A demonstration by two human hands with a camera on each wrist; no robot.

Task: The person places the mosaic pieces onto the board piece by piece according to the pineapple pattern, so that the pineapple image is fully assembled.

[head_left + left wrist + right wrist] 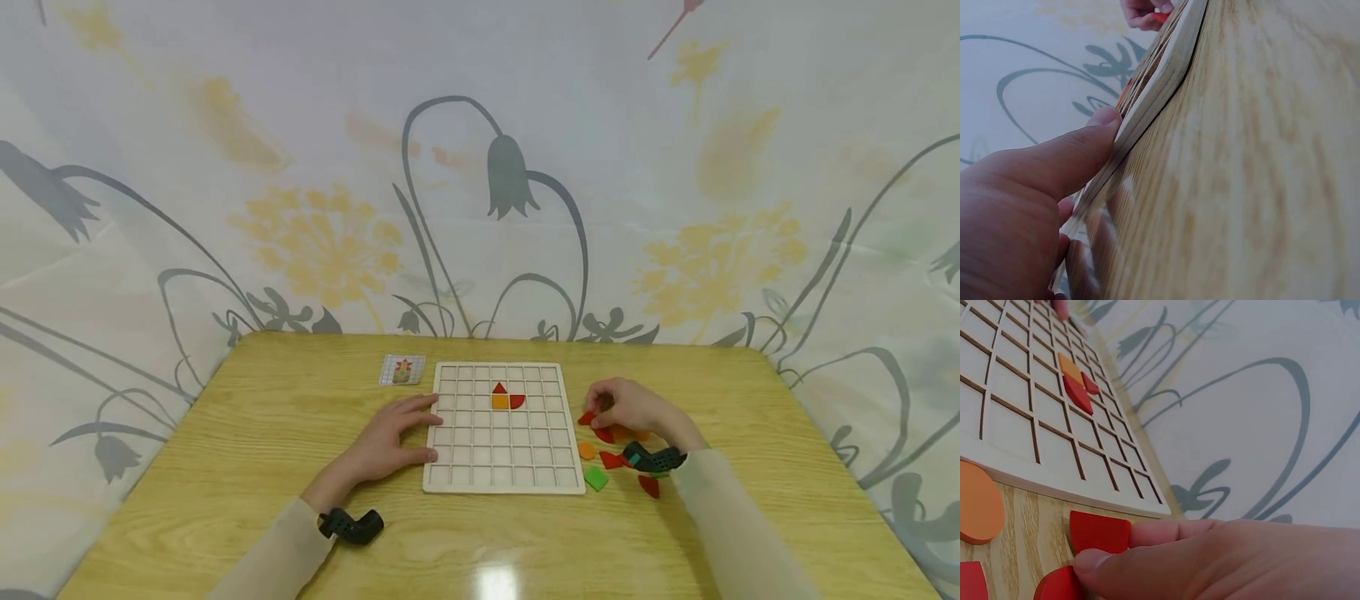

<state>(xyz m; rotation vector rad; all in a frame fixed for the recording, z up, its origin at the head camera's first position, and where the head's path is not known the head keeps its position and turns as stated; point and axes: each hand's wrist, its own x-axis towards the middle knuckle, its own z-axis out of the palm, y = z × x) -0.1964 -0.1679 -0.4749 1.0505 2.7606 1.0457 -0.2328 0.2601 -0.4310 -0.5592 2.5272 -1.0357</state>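
A pale wooden grid board lies on the table. In its upper part sit an orange square, a red triangle above it and a red quarter-circle to its right. My left hand rests at the board's left edge, fingers spread and fairly straight, with the thumb touching the edge in the left wrist view. Just off the board's right side, my right hand pinches a red piece between thumb and fingers; its full shape is partly hidden. Another red piece lies under the thumb.
Right of the board lie an orange circle, a green square and several red pieces, one a red quarter-circle. Some pieces are partly covered by the right wrist. A small picture card lies beyond the left hand. A patterned cloth hangs behind the table.
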